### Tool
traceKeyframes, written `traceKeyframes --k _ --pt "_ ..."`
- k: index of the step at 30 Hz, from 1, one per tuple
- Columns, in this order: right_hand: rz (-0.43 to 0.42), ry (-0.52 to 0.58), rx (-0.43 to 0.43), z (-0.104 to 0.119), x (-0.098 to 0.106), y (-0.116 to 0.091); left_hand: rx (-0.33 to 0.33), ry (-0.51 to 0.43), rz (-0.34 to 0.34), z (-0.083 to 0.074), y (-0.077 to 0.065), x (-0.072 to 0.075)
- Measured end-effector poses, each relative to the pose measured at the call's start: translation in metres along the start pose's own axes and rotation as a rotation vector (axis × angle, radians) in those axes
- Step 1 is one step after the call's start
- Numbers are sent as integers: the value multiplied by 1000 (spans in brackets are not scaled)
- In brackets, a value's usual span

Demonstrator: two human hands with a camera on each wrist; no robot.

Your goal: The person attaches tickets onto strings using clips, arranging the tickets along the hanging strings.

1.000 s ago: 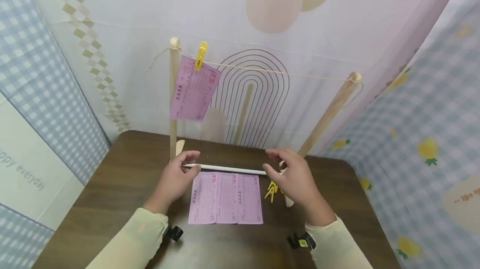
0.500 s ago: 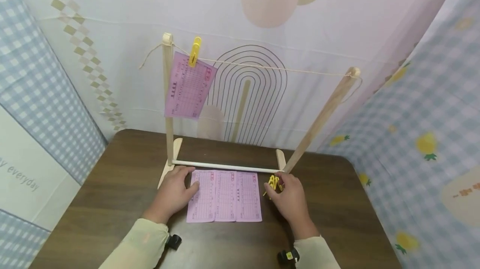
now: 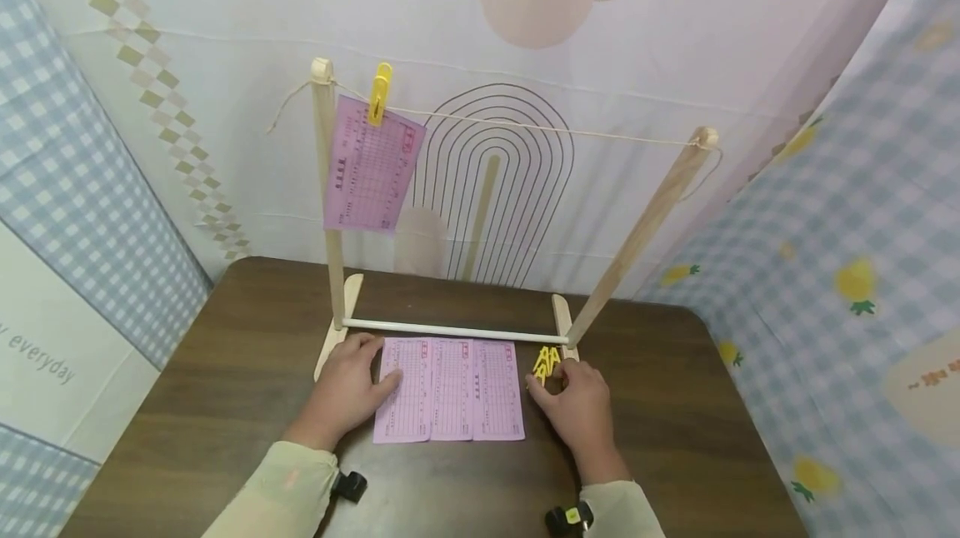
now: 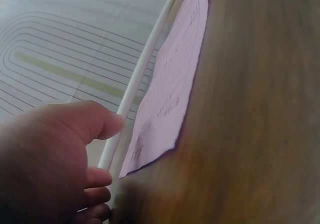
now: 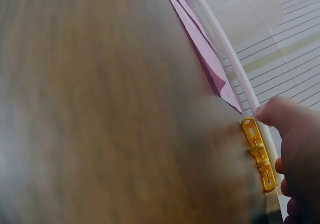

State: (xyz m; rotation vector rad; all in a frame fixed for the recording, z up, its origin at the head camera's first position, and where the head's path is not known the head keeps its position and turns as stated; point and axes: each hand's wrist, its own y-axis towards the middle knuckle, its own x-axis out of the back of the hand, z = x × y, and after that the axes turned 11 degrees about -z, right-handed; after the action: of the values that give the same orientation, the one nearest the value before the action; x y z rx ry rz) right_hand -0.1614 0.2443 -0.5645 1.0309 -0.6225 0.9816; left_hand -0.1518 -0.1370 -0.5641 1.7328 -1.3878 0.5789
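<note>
Three pink printed slips (image 3: 450,392) lie side by side on the brown table in the head view. My left hand (image 3: 345,388) is at their left edge, thumb over or near the leftmost slip, holding nothing. To their right, several yellow clothespins (image 3: 545,363) lie in a small cluster. Beside these is my right hand (image 3: 581,405), its thumb and fingers apart; the right wrist view shows the thumb close to the clothespins (image 5: 259,154) without gripping them. Another pink slip (image 3: 371,167) hangs from a string, held by a yellow clothespin (image 3: 379,94).
A wooden rack stands behind the slips, with a left post (image 3: 327,188), a right post (image 3: 641,230) and a white crossbar (image 3: 453,330) low between them. The string (image 3: 540,127) spans the post tops. A patterned cloth (image 3: 637,47) backs the table (image 3: 420,488).
Both hands have come down from above the crossbar's ends toward the near side. The left now lies beside the slips, the right beside the clothespins. The slips on the table have stayed put.
</note>
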Motion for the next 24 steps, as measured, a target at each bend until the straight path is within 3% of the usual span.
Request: traceKeyframes --k 12,24 --pt "47 -22 -10 -3 -7 -4 -71 43 -27 0 -2 -2" --pt "62 -28 43 -3 -7 -6 -38 40 -9 0 -3 -2"
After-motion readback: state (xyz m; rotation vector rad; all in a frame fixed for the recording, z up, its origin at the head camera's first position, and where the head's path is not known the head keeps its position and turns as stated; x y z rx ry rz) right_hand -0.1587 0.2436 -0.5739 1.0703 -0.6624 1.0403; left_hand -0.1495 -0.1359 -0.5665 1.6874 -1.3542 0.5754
